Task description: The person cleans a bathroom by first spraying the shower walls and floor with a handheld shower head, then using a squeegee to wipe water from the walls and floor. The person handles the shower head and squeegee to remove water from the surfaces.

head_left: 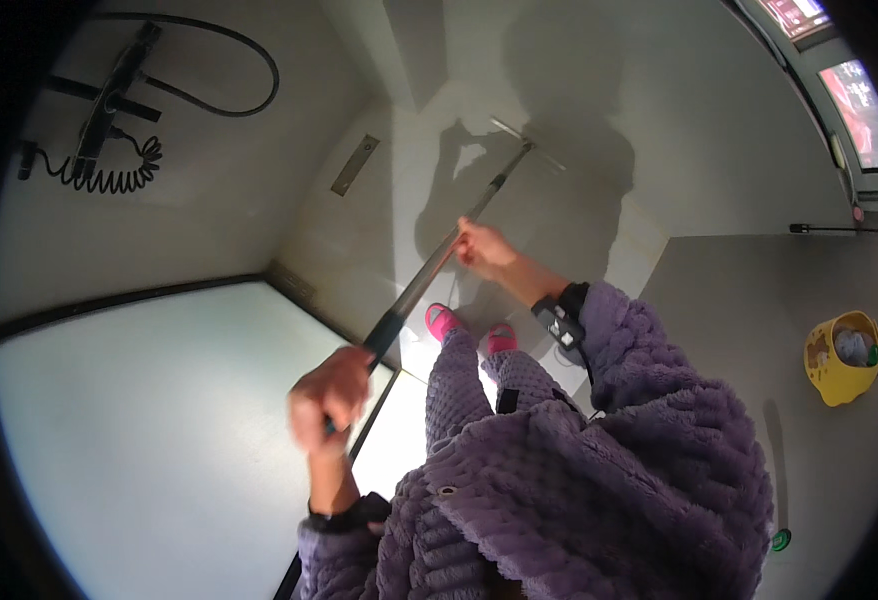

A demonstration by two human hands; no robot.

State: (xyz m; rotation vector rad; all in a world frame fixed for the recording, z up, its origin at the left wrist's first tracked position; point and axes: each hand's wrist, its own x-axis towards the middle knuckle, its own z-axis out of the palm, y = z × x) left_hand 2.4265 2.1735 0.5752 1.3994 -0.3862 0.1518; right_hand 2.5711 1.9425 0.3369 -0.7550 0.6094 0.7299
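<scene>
A long-handled squeegee (426,277) slants from the lower left up toward the far side of the floor. My left hand (329,398) is closed around the dark grip at its near end. Further along the pole, my right hand (484,248) wraps its fingers around the grey shaft. The thin cross-shaped head (527,146) lies at the far end, in the shadow on the pale floor. Whether its blade presses flat on the surface I cannot tell.
Black shower fittings (109,100) with a coiled hose hang on the left wall. A long metal drain (356,165) lies in the floor. At left stands a frosted panel (139,430) with a dark frame. A yellow basket (841,385) is at right. Pink slippers (442,322) are on my feet.
</scene>
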